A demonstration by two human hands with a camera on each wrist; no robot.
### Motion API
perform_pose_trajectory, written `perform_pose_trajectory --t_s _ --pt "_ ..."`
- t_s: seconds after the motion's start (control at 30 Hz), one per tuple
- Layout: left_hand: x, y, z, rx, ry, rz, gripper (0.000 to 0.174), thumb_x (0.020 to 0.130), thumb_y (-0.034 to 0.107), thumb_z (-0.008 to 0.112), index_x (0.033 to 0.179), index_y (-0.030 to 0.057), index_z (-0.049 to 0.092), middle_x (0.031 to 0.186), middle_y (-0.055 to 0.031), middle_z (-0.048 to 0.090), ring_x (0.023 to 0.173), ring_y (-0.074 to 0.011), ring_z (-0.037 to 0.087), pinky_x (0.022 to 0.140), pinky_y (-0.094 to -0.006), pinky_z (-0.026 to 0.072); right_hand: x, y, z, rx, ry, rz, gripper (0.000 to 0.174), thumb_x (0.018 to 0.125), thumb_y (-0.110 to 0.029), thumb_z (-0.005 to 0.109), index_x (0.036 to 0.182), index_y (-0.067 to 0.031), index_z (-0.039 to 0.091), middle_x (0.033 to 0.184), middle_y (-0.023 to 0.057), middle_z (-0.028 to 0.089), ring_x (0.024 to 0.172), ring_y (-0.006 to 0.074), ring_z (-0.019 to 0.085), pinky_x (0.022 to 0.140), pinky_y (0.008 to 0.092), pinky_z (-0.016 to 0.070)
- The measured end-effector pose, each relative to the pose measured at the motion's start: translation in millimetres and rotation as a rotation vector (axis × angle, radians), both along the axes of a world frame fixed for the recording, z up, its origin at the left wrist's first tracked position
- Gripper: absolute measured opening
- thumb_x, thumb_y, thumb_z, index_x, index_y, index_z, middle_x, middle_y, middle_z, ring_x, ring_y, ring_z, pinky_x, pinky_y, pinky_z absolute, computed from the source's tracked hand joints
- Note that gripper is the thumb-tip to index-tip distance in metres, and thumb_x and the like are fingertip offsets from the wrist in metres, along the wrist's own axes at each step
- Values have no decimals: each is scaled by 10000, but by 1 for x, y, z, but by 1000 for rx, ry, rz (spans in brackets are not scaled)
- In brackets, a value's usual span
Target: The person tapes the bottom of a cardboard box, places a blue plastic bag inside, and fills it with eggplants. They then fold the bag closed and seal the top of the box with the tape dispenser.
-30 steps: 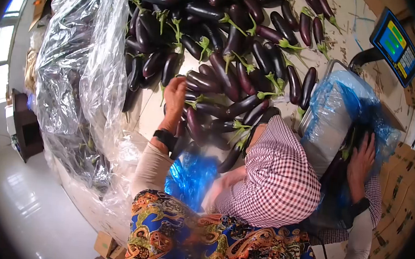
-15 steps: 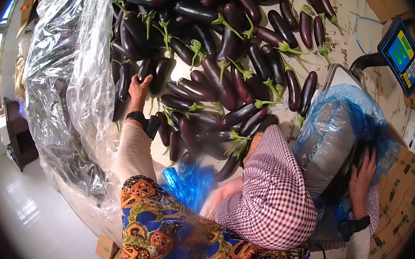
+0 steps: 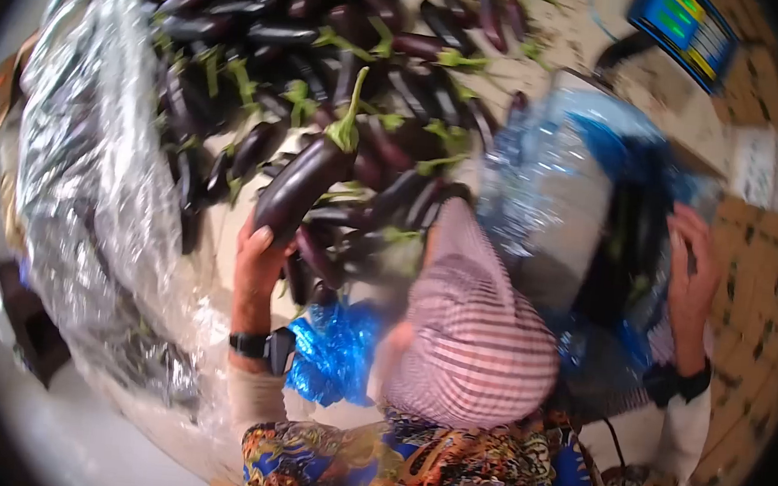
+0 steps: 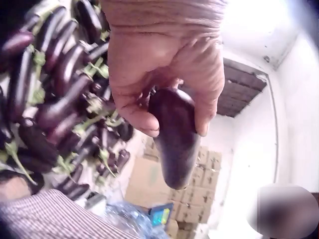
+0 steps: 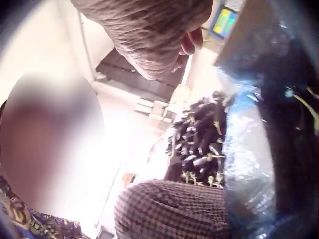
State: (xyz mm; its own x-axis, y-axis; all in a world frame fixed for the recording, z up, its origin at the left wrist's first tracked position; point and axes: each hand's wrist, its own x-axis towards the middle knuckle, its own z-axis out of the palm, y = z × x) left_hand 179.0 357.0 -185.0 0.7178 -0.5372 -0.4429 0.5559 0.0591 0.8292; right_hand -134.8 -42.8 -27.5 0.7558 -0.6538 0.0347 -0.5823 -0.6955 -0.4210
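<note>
The left hand [image 3: 259, 269] grips a large dark eggplant [image 3: 304, 185] by its blunt end, its green stem pointing away. In the left wrist view, the fingers and thumb of the left hand [image 4: 167, 74] pinch that eggplant [image 4: 175, 137] from both sides. At the right, the right hand [image 3: 694, 270] is raised beside a blue-lined bag [image 3: 543, 178] with dark eggplants [image 3: 615, 254] in it, fingers slightly bent and holding nothing visible. The right wrist view shows the right hand [image 5: 154, 35] from behind, near the bag's plastic [image 5: 244, 144].
Many eggplants [image 3: 282, 35] are heaped on the table. Clear plastic sheeting [image 3: 103, 181] covers more at the left. A checkered sleeve [image 3: 482, 344] of another person reaches in at the centre, beside blue plastic [image 3: 333, 349]. A lit scale display [image 3: 685, 33] and cardboard [image 3: 756, 275] are at the right.
The left hand has picked up an eggplant from the heap and drawn it back toward the body. The right hand has lifted off the eggplants in the bag. The head view has shifted.
</note>
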Motion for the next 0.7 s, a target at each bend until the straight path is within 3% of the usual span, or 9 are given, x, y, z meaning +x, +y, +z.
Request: perform_pose_trajectory --t_s 0.1,0.13,0.23,0.33,0.37,0.43,0.5,0.57,0.7 --pt "4 -48 53 84 -84 -275 922 631 511 744 1286 -78 473 907 -116 645 711 -139 607 594 -249 473 34 11 58 -157 -130 147 213 848 15 595 1054 7 647 1208 152 620 1082 281 615 945 345 468" --pt "2 -76 74 68 -144 -368 928 609 525 750 1265 -81 497 925 -124 655 758 -151 628 643 -257 491 41 13 72 -166 -203 240 262 832 -49 651 1091 -8 653 1250 147 599 1075 288 613 928 353 489" --pt "-19 -156 139 2 -331 -624 873 574 508 751 1185 -90 577 1045 -154 672 950 -229 659 863 -332 500 57 20 102 -392 -13 556 456 872 -263 677 1245 -24 568 1357 189 510 1123 325 576 900 380 475" --pt "-37 -222 172 -34 -223 -1101 783 656 475 726 1199 -69 581 943 -119 662 784 -179 651 715 -278 510 42 36 77 -129 -58 603 607 846 -331 698 1325 -21 489 1336 204 516 1121 318 581 898 361 478" --pt "-44 -244 160 -74 -179 -1194 748 765 474 703 1265 -57 537 940 -113 655 710 -159 636 681 -264 519 29 34 61 28 -62 474 624 822 -302 724 1317 -15 477 1264 189 555 1021 300 608 867 361 495" --pt "-54 -257 134 -311 -35 -1102 698 869 466 641 1330 -36 489 967 -120 652 736 -159 636 702 -265 530 8 35 54 175 -61 347 643 798 -274 750 1310 -9 465 1193 175 593 921 281 635 836 360 512" --pt "-52 -257 114 -355 -16 -1050 646 922 425 591 1369 -21 456 990 -126 653 797 -152 635 727 -263 525 -20 34 48 860 -14 -308 563 890 -348 649 1277 17 465 1119 167 604 879 236 632 806 330 505" --pt "-46 -249 95 -109 -183 -983 606 946 396 565 1368 -25 457 1020 -130 653 843 -148 625 752 -262 516 -44 25 19 790 -74 -374 553 932 -392 571 1269 33 462 1067 149 605 899 194 613 795 307 499" --pt "-53 -222 45 8 -38 -942 487 956 314 587 1306 -18 516 1012 -97 659 824 -128 618 772 -253 489 -49 5 -38 707 -15 -465 645 920 -382 586 1344 55 376 1180 226 559 1073 283 578 915 373 462"
